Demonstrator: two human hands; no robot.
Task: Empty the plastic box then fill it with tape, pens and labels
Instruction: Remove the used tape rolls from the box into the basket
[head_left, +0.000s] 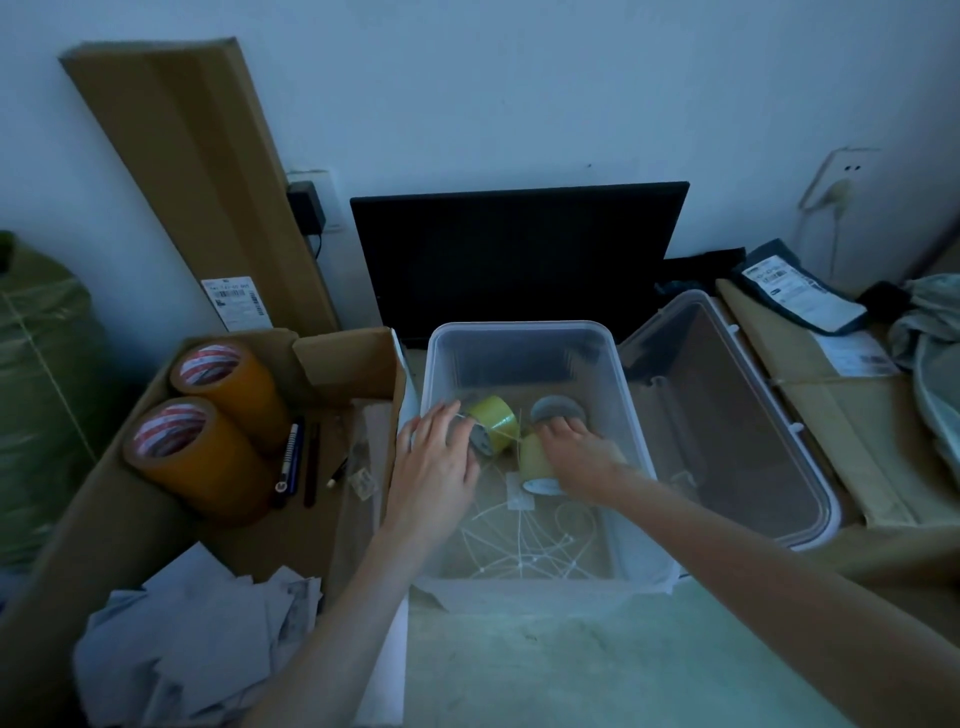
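Both hands in plastic box (530, 332). Left hand (436, 457) grip spread flat against yellow tape roll (496, 423). Right hand (576, 457) grip clamped on pale tape roll (535, 460).

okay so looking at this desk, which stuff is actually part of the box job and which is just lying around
Part of the job:
plastic box
yellow tape rolls in the box
white cable ties in the box
brown tape rolls
pens
left hand
right hand

Lying about:
box lid
black monitor
leaning cardboard
crumpled paper
parcel bag

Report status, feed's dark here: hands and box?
Left hand on yellow tape; right hand on another roll. Box not emptied. Cable ties remain.
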